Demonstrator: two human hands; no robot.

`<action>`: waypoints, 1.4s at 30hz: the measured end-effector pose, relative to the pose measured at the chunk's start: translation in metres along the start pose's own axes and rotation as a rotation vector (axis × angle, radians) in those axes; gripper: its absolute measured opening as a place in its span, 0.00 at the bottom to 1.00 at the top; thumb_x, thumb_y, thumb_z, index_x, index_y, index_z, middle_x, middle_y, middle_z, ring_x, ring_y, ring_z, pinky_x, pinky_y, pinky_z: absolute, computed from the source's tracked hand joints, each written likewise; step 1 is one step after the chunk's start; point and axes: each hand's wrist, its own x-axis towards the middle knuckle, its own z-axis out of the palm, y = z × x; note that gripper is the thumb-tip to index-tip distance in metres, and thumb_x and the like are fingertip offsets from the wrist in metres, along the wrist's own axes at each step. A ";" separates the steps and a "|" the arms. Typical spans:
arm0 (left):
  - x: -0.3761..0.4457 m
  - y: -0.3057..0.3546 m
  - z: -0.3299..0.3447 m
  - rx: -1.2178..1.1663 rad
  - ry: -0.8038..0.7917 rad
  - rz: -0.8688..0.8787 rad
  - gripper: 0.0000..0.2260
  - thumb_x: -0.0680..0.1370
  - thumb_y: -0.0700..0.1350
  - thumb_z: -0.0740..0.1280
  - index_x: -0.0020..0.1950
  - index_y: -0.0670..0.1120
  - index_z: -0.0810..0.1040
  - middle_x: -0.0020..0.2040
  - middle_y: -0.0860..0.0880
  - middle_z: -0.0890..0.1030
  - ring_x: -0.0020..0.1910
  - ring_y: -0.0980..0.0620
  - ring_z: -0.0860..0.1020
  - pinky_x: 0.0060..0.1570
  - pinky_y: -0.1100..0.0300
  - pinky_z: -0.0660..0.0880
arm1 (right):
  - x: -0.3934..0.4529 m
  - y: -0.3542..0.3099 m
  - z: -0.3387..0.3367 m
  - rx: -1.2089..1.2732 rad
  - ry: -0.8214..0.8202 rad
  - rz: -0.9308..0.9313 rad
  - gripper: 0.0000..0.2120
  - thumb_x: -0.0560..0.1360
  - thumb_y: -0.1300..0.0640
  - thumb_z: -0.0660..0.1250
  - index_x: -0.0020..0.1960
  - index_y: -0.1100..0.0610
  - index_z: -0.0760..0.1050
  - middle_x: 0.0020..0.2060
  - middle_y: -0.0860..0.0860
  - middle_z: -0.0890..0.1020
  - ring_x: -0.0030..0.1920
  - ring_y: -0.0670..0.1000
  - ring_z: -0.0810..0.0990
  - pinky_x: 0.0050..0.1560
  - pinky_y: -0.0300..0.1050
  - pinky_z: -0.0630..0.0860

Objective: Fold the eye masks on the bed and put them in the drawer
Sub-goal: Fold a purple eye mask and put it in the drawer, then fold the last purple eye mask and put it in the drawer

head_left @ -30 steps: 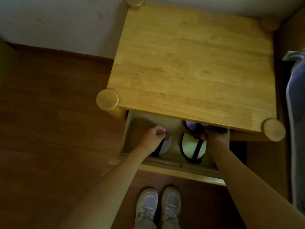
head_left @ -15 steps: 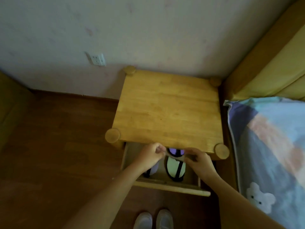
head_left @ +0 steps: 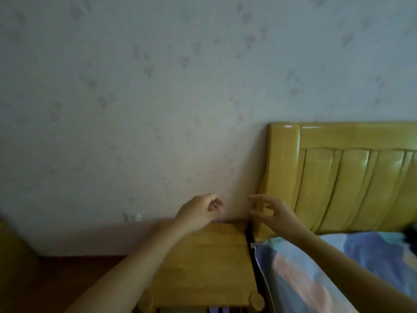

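Both hands are lifted in front of the wall, above the wooden nightstand [head_left: 203,256]. My left hand [head_left: 200,211] has its fingers curled in and nothing shows in it. My right hand [head_left: 274,212] has its fingers spread and is empty. At the bottom edge only a sliver of the open drawer [head_left: 234,310] shows under the nightstand top, with a bit of a purple eye mask [head_left: 218,310] inside. The other masks in the drawer are out of view. A dark item [head_left: 411,236] lies on the bed at the right edge; I cannot tell what it is.
The bed with a blue, pink and white patterned cover [head_left: 338,267] lies to the right, against a yellow wooden headboard [head_left: 343,177]. A narrow gap separates bed and nightstand. A wall socket [head_left: 132,217] sits low on the papered wall. Dark wooden floor [head_left: 56,279] spreads to the left.
The view has swung up from the drawer to the wall and headboard. Both hands have left the drawer and risen above the nightstand, with no masks in them.
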 end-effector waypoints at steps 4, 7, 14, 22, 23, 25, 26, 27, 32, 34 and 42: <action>-0.002 0.091 -0.068 0.048 0.117 0.155 0.08 0.74 0.51 0.67 0.53 0.57 0.78 0.45 0.59 0.79 0.46 0.59 0.78 0.53 0.55 0.76 | -0.008 -0.064 -0.077 0.051 0.106 -0.101 0.18 0.74 0.55 0.69 0.63 0.45 0.73 0.59 0.47 0.78 0.60 0.48 0.77 0.53 0.36 0.77; -0.014 0.144 -0.103 0.055 0.172 0.274 0.12 0.70 0.55 0.66 0.52 0.56 0.78 0.46 0.58 0.81 0.46 0.58 0.79 0.55 0.52 0.76 | -0.022 -0.106 -0.118 0.015 0.189 -0.191 0.19 0.74 0.54 0.69 0.63 0.44 0.74 0.62 0.45 0.77 0.65 0.47 0.73 0.66 0.48 0.70; -0.053 0.225 -0.164 0.067 0.195 0.577 0.09 0.74 0.50 0.70 0.53 0.56 0.77 0.48 0.60 0.81 0.47 0.63 0.79 0.46 0.60 0.74 | -0.085 -0.190 -0.183 -0.109 0.384 -0.250 0.20 0.75 0.54 0.68 0.65 0.45 0.71 0.63 0.40 0.75 0.66 0.40 0.71 0.68 0.47 0.68; -0.091 0.282 -0.187 -0.048 0.015 0.936 0.12 0.75 0.51 0.68 0.58 0.56 0.75 0.52 0.59 0.80 0.52 0.63 0.78 0.45 0.68 0.71 | -0.193 -0.254 -0.191 -0.306 0.696 -0.133 0.22 0.74 0.54 0.69 0.66 0.46 0.71 0.63 0.40 0.76 0.64 0.38 0.71 0.65 0.38 0.67; -0.096 0.289 -0.185 -0.073 -0.024 0.973 0.12 0.75 0.51 0.68 0.59 0.56 0.75 0.52 0.60 0.80 0.52 0.63 0.78 0.47 0.68 0.72 | -0.209 -0.261 -0.188 -0.325 0.726 -0.098 0.22 0.74 0.53 0.69 0.67 0.46 0.70 0.63 0.41 0.76 0.64 0.37 0.71 0.64 0.35 0.66; -0.107 0.301 -0.174 -0.164 -0.141 1.045 0.13 0.75 0.50 0.68 0.59 0.56 0.75 0.52 0.59 0.80 0.52 0.63 0.78 0.50 0.67 0.74 | -0.246 -0.277 -0.182 -0.385 0.776 -0.018 0.23 0.73 0.54 0.70 0.67 0.46 0.70 0.63 0.42 0.76 0.62 0.36 0.71 0.61 0.27 0.65; -0.113 0.306 -0.168 -0.201 -0.192 1.074 0.13 0.75 0.50 0.69 0.59 0.56 0.75 0.52 0.58 0.81 0.52 0.63 0.78 0.50 0.65 0.75 | -0.263 -0.285 -0.179 -0.417 0.783 0.020 0.23 0.73 0.54 0.70 0.66 0.45 0.70 0.63 0.42 0.76 0.62 0.36 0.71 0.60 0.25 0.65; -0.121 0.311 -0.160 -0.232 -0.244 1.109 0.13 0.74 0.52 0.70 0.58 0.57 0.75 0.52 0.58 0.81 0.52 0.63 0.79 0.50 0.64 0.76 | -0.283 -0.293 -0.176 -0.451 0.792 0.070 0.23 0.73 0.54 0.70 0.66 0.44 0.69 0.64 0.43 0.75 0.63 0.37 0.72 0.61 0.26 0.65; -0.173 0.346 -0.112 -0.311 -0.447 1.249 0.17 0.69 0.55 0.69 0.57 0.56 0.77 0.51 0.61 0.81 0.51 0.61 0.80 0.47 0.65 0.77 | -0.390 -0.341 -0.159 -0.569 0.874 0.296 0.24 0.74 0.53 0.70 0.68 0.44 0.68 0.66 0.43 0.74 0.66 0.41 0.71 0.67 0.42 0.67; -0.204 0.365 -0.092 -0.335 -0.545 1.316 0.14 0.71 0.51 0.72 0.56 0.53 0.78 0.49 0.55 0.83 0.50 0.58 0.80 0.44 0.69 0.76 | -0.438 -0.362 -0.151 -0.616 0.926 0.396 0.24 0.74 0.54 0.70 0.68 0.46 0.69 0.65 0.44 0.74 0.66 0.42 0.71 0.67 0.40 0.67; -0.352 0.431 -0.033 -0.360 -0.737 1.600 0.14 0.72 0.46 0.71 0.57 0.51 0.78 0.49 0.55 0.82 0.46 0.65 0.79 0.39 0.75 0.71 | -0.606 -0.446 -0.110 -0.792 1.061 0.663 0.23 0.73 0.54 0.70 0.64 0.40 0.67 0.61 0.37 0.72 0.62 0.27 0.68 0.60 0.23 0.63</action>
